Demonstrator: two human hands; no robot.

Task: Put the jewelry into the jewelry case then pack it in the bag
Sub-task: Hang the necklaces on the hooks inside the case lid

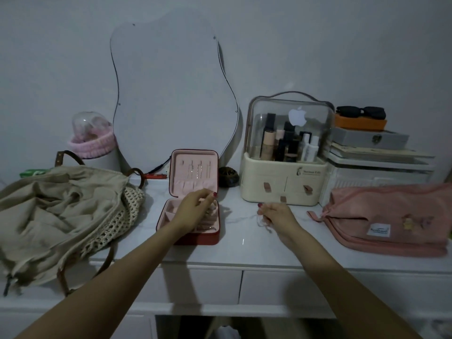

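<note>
**Hands at the open jewelry case**

Left hand [195, 206] reaches over the open jewelry case [193, 231] at the middle of the white tabletop [244, 248], fingers curled; whether they pinch any jewelry I cannot tell. Right hand [276, 216], just right of the case, pinches a small pale drawstring pouch [263, 222] lying on the top. At far left slumps a beige bag [61, 211]. A pink pouch [391, 223] lies at right, a cosmetics organizer [283, 177] behind.

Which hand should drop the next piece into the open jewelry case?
Left, probably. The left hand is already over the open jewelry case, fingers curled above its tray. The right hand is beside the case on the tabletop, touching a small pale item too blurred to identify.
</note>
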